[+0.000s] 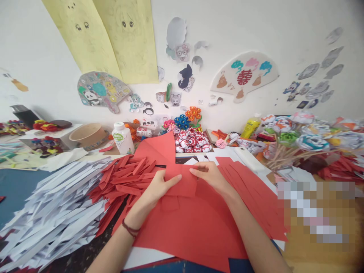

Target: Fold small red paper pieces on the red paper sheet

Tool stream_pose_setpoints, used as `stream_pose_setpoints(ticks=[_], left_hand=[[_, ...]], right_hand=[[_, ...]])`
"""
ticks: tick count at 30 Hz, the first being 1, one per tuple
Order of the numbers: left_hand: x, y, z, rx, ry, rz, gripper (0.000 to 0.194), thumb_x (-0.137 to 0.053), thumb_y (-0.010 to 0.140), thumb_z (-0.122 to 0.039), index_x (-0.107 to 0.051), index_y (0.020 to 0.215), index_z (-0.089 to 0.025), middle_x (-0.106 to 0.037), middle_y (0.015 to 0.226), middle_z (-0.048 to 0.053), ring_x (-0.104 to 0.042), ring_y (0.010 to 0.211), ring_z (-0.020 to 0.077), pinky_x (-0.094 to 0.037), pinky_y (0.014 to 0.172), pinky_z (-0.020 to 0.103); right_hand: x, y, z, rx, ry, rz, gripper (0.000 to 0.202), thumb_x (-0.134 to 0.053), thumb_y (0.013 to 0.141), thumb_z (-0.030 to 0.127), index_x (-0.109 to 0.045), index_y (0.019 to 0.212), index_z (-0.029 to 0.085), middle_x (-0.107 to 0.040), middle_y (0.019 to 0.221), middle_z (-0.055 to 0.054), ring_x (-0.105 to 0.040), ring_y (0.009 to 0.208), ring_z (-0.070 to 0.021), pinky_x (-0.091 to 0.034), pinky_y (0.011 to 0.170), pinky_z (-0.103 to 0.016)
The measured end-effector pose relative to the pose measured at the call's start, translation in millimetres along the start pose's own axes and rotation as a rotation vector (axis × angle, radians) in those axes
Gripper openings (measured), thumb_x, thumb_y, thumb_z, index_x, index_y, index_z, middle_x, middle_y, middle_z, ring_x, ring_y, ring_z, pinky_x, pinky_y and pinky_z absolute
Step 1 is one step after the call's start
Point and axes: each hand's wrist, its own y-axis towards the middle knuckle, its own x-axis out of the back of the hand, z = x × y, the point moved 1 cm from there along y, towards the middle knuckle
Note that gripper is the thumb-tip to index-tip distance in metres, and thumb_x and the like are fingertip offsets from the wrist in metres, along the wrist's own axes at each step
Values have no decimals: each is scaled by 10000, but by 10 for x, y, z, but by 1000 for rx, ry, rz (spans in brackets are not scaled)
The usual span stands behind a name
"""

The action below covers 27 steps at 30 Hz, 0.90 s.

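A small red sheet [184,186] is held up in two bare hands, above a large red sheet [193,223] spread across the middle of a cluttered worktable. Its left side is gripped by the left hand [159,185], the thumb laid flat across the front; the fingers behind are hidden from view. Its upper right edge is pinched between the thumb and fingertips of the right hand [211,176]. A dark braided bracelet [131,229] is worn on the left wrist.

The work is flanked on the left by a heap of folded red strips [125,178], beside which a broad pile of folded white strips [62,212] is spread. More red paper [250,197] is laid to the right, cut lines visible along it.

Along the back, a white bottle [123,138] is seen near a round tan bowl [88,134], while a cluster of red-and-white folded pieces [193,142] is set below orange flowers [193,113] and blue flowers [182,121]. A yellow bottle [250,126] is placed farther right, near paper flowers mounted on sticks [313,140]. The wall behind is hung with two yellow drawings [133,45] and two decorated fan shapes [244,76], one marked with a red character.
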Motion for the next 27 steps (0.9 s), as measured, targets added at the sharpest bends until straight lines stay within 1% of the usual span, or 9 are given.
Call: stream_pose_setpoints(ticks=[2,6,7,10,12,16,21,23,27], left_hand=[[3,4,7,-29,14,-57,372,-744,712,-419,-693,945,-133,-729,989,117,-681,903,265,-546,761,349],[-15,25,32,-23,33,8,343,-730,725,-410,-703,923,-133,-733,945,115,-685,837,242,-542,724,333],[-17,32,35,-39,59,3,330,-730,723,-407,-707,908,-135,-732,934,108,-681,834,237,-538,722,326],[-11,55,34,-152,160,-63,263,-711,735,-399,-712,811,-147,-726,888,78,-661,837,218,-513,726,291],[-4,67,38,-200,210,-83,244,-693,749,-395,-710,768,-152,-721,855,63,-650,823,208,-497,722,277],[-3,81,67,-220,272,-58,236,-661,777,-387,-715,797,-158,-720,851,57,-643,798,201,-483,736,281],[-15,89,82,-297,381,-55,193,-636,800,-347,-708,791,-168,-723,850,49,-641,832,203,-469,798,294],[-25,82,73,-335,404,-53,188,-625,811,-340,-705,798,-171,-722,856,45,-639,838,199,-465,811,291],[-58,48,51,-387,392,-75,215,-594,843,-357,-700,836,-170,-719,886,46,-637,848,189,-469,796,277]], right_hand=[[-30,-10,14,-19,9,45,272,-688,779,434,-718,836,170,-716,834,-58,-657,745,-185,-507,671,-293],[-61,-13,24,9,-62,30,254,-694,769,425,-723,823,179,-714,852,-50,-652,780,-186,-503,701,-294],[-63,-12,25,19,-83,26,246,-692,771,419,-726,822,180,-713,853,-48,-649,784,-184,-500,706,-292],[-67,-13,28,37,-116,34,214,-695,772,389,-730,808,181,-709,836,-45,-640,774,-179,-490,698,-283],[-71,-16,30,40,-128,43,199,-699,770,373,-731,802,180,-707,828,-44,-636,770,-176,-484,697,-279],[-94,-25,34,30,-130,83,218,-690,776,390,-734,800,178,-703,810,-41,-630,756,-174,-475,682,-273],[-126,-30,55,26,-110,138,228,-666,790,406,-721,791,185,-681,768,-23,-605,706,-155,-453,640,-259],[-137,-29,61,41,-99,133,216,-665,790,400,-708,772,189,-667,748,-15,-590,684,-148,-443,622,-253],[-155,-26,56,84,-73,72,204,-670,785,392,-696,755,192,-659,749,-16,-581,676,-146,-439,610,-251]])
